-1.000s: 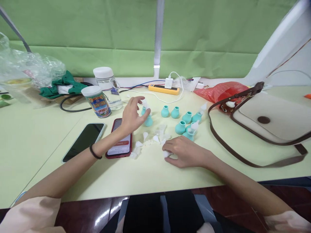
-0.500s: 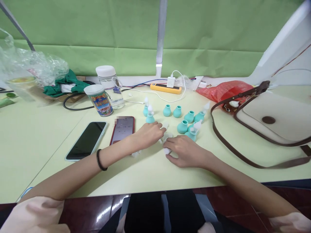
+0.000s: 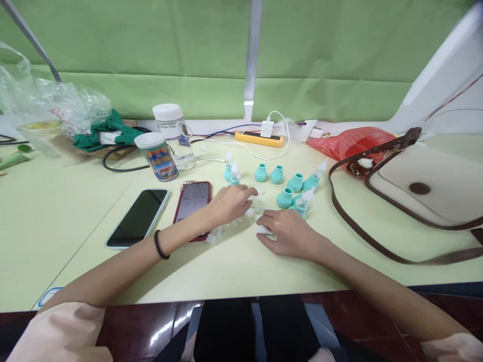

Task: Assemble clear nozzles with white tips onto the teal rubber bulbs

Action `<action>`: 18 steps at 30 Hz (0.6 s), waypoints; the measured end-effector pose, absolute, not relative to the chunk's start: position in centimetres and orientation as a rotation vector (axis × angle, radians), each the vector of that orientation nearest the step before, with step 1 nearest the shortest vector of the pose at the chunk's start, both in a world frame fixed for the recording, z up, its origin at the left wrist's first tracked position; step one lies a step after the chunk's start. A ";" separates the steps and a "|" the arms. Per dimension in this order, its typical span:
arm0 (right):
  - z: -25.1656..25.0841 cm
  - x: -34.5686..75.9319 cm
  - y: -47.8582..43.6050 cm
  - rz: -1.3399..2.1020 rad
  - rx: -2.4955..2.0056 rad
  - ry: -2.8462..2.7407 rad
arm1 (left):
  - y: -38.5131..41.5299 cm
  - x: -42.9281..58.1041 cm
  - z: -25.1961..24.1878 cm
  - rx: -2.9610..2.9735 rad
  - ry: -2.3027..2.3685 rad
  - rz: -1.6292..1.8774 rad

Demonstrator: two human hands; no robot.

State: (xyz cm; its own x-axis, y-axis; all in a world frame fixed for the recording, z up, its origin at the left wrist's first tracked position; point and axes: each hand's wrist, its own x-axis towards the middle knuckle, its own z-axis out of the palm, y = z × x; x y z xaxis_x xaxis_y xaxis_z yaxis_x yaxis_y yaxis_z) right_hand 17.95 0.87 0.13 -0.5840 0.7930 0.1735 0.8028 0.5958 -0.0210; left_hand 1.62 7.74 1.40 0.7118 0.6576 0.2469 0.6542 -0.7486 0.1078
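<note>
1. My right hand [image 3: 289,232] curls around a smooth white piece [image 3: 264,230], low over the table [image 3: 219,279].
2. My left hand [image 3: 232,203] is half-closed among scattered translucent parts [image 3: 214,235]; whether it grips one, I can't tell.
3. Beyond, I see rounded teal bulbs [image 3: 260,173], some open-necked, some topped with translucent nozzles [image 3: 308,195].
4. A white-lidded can [image 3: 161,161] hides its contents.

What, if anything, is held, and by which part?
The right hand grasps a white piece, exactly where is hidden. Whether the left hand holds anything cannot be told.
</note>
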 end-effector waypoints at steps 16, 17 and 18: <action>-1.4 16.6 1.7 -0.145 -1.525 -2.532 | 2.4 -1.2 0.7 1.788 0.971 0.757; -1.4 16.6 1.7 -0.123 -1.528 -2.534 | 2.1 -1.0 0.6 1.779 0.956 0.746; -1.3 16.7 1.7 -0.102 -1.529 -2.535 | 1.8 -0.9 0.5 1.770 0.947 0.737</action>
State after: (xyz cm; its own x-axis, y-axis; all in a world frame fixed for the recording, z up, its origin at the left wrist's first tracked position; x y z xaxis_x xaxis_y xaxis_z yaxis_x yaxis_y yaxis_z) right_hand 16.65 1.70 -1.35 -0.4553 0.8702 0.1884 0.8825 0.4690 -0.0338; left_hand -0.86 1.79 0.47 0.5162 0.8540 0.0652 0.2731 -0.2363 0.9325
